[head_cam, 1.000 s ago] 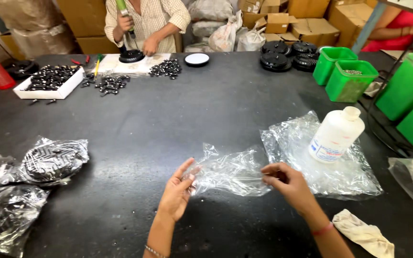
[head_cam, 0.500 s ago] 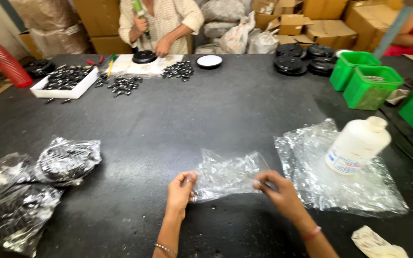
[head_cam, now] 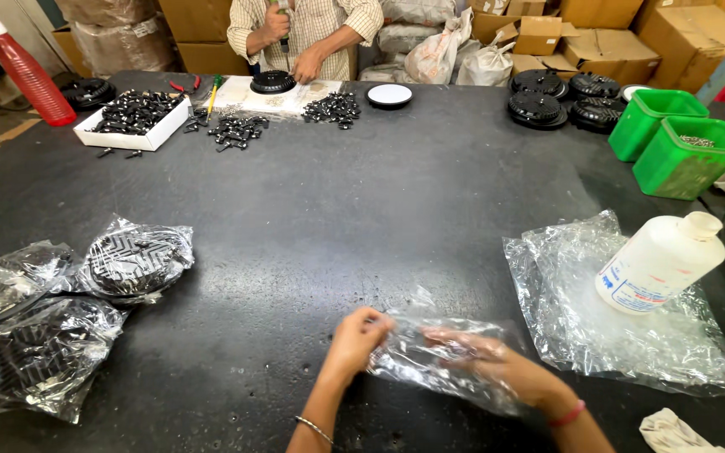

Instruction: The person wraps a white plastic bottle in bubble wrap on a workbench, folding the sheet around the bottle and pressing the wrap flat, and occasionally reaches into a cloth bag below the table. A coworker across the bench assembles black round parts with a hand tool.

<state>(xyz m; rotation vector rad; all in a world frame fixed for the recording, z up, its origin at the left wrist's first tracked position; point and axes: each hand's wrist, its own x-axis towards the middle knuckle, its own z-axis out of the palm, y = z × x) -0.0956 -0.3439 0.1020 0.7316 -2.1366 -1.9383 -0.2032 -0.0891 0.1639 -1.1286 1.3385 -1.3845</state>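
1. The crinkled clear plastic bag (head_cam: 442, 362) lies flat on the near middle of the dark matt worktable (head_cam: 362, 210); the left hand (head_cam: 356, 337) is closed, pinching the bag's left edge between fingers and thumb; the right hand (head_cam: 492, 362) appears to be pushed inside the bag, seen through the film, so whether its fingers are spread or curled on the plastic I cannot tell for sure.

2. As I judge it, the step in hand is opening the bag's mouth; it goes best if the left pinch takes only the top layer of film, so the two layers part rather than slide together.

3. The right hand should spread flat inside and press outward to the seams; a thin film like this probably clings and tears at a crease if tugged, so pull evenly and low over the table.

4. Keep the bag clear of the heap of loose clear plastic sheets (head_cam: 623, 310) just to its right, where the white plastic bottle (head_cam: 663, 262) lies tilted; a snagged sheet could roll the bottle.

5. Black ribbed round parts already wrapped in clear bags (head_cam: 132, 260) lie well apart at the near left; at the far side another person's hands (head_cam: 305, 63) work among small black parts; neither crowds the bag.
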